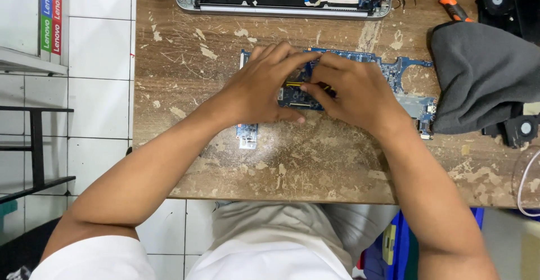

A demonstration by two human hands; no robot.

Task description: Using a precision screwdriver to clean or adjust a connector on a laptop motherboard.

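White-clothed lap (270, 246) nearest, below worn wooden tabletop (315, 167). Left hand (264, 86) and right hand (351, 91) both press fingertips on blue laptop circuit board (408, 69) lying mid-table; right pinches a small dark part, unidentifiable. Red-green box spines (50, 13) upper left.

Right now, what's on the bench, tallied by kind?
Blue laptop motherboard: 1
Opened laptop chassis: 1
Orange-handled screwdriver: 1
Grey cloth: 1
Black cooling fans: 2
Total: 6
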